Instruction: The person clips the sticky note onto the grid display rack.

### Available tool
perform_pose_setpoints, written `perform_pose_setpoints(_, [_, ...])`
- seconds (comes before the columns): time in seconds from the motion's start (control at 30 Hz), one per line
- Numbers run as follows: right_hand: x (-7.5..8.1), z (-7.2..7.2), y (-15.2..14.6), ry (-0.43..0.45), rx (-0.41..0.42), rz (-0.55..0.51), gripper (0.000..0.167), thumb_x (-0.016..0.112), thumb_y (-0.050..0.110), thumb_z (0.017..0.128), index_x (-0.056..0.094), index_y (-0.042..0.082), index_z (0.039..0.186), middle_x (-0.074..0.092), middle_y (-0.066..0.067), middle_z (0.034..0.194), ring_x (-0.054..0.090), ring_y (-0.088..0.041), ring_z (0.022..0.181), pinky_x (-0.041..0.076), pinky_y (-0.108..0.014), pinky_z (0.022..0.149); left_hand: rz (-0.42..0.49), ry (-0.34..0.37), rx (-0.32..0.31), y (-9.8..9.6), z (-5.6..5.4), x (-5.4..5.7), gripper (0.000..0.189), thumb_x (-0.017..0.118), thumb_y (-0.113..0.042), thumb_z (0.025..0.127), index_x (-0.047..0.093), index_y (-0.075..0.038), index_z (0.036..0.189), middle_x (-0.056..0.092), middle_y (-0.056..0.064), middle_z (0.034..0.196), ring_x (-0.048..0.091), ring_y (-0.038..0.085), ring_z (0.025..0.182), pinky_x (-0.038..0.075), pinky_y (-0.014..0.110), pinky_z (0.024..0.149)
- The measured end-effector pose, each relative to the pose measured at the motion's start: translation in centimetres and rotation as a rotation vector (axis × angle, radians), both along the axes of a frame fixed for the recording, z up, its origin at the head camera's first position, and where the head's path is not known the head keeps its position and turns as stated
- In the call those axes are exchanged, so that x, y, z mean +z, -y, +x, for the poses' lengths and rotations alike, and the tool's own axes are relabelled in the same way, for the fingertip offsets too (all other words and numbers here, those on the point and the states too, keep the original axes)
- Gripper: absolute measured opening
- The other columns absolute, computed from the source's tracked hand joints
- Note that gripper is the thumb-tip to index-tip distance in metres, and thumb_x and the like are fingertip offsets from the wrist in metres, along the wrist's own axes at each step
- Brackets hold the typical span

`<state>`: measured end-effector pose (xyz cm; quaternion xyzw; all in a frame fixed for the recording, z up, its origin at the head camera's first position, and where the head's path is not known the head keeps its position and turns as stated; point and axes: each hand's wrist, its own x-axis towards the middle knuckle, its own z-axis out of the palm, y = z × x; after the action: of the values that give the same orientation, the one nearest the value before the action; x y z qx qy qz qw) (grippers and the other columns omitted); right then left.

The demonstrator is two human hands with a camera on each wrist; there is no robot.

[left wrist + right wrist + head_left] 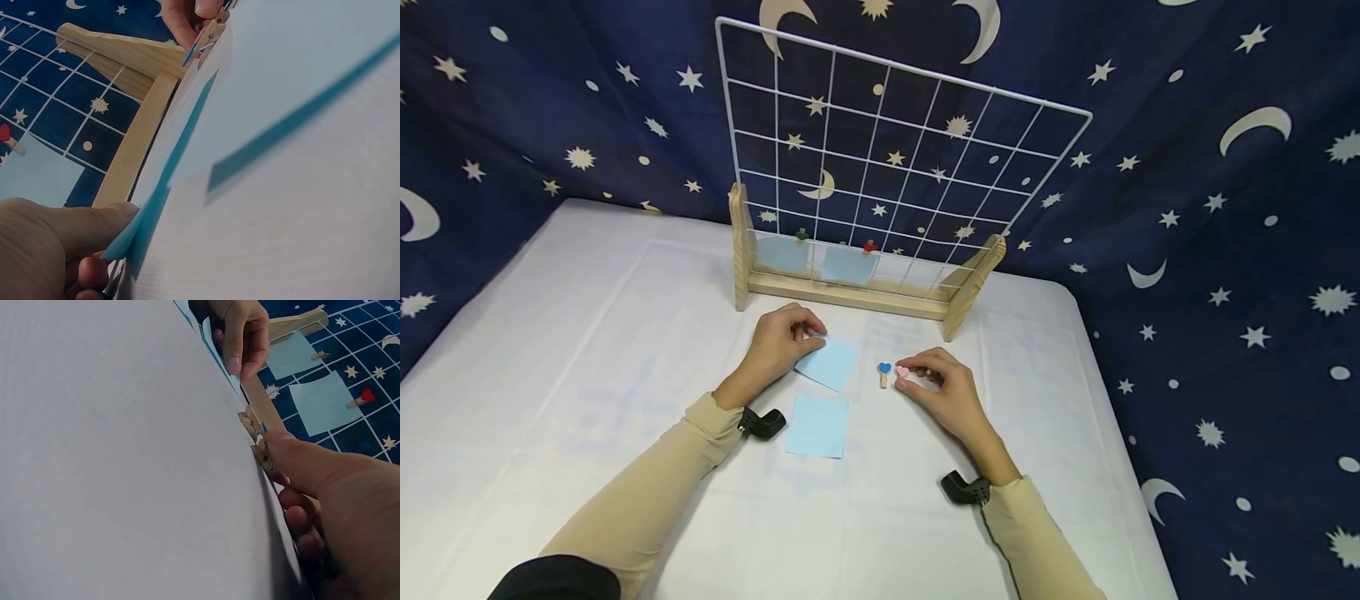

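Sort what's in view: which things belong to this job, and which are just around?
Likely in use:
upper blue note
lower blue note
pink-heart clip
blue-heart clip
wire-grid rack with two clipped notes

Seemingly background:
starry backdrop
white tablecloth
black wrist devices

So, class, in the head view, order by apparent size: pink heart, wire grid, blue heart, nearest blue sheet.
1. Wire grid
2. Nearest blue sheet
3. Blue heart and pink heart: too alike to rank
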<state>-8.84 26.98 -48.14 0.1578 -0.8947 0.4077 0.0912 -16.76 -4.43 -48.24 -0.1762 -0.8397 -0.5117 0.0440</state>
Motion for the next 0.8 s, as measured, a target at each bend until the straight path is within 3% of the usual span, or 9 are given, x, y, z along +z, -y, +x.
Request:
perform_pose_setpoints(0.33, [0.12, 0.04, 0.28, 0.005, -0.041, -0.030, 0.024, 0.089, 0.017, 0.086, 0.081, 0.018, 0.108, 0.073, 0.003, 0.100, 0.064, -0.018, 0.088, 0.050, -0.028, 0.077, 0.009, 0.010, 0.018, -0.04, -0.08, -0.05, 0.010, 0.087, -0.004, 0.085, 0.080, -0.010, 0.089, 0.067, 0.004, 0.082, 0.053, 0.016, 0.065, 0.039, 0.024, 0.060])
perform_pose_setpoints(0.57, [-0.06, 0.34, 0.73, 0.028, -0.053, -0.105, 0.026, 0.089, 0.002, 0.083, 0.079, 0.005, 0.106, 0.074, -0.012, 0.096, 0.067, -0.033, 0.090, 0.052, -0.042, 0.080, 0.012, 0.003, 0.031, -0.02, -0.23, -0.37, 0.011, 0.087, -0.003, 0.085, 0.080, -0.010, 0.089, 0.070, 0.003, 0.078, 0.052, 0.014, 0.061, 0.038, 0.024, 0.058])
perform_pose_setpoints(0.8, [-0.06, 0.37, 0.16, 0.053, -0.033, -0.131, 0.023, 0.089, 0.010, 0.086, 0.081, 0.018, 0.106, 0.078, 0.000, 0.097, 0.069, -0.023, 0.089, 0.054, -0.031, 0.082, 0.054, -0.014, 0.064, -0.30, -0.33, -0.22, 0.018, 0.090, 0.000, 0.079, 0.081, -0.007, 0.093, 0.071, 0.003, 0.072, 0.053, 0.012, 0.060, 0.038, 0.020, 0.058])
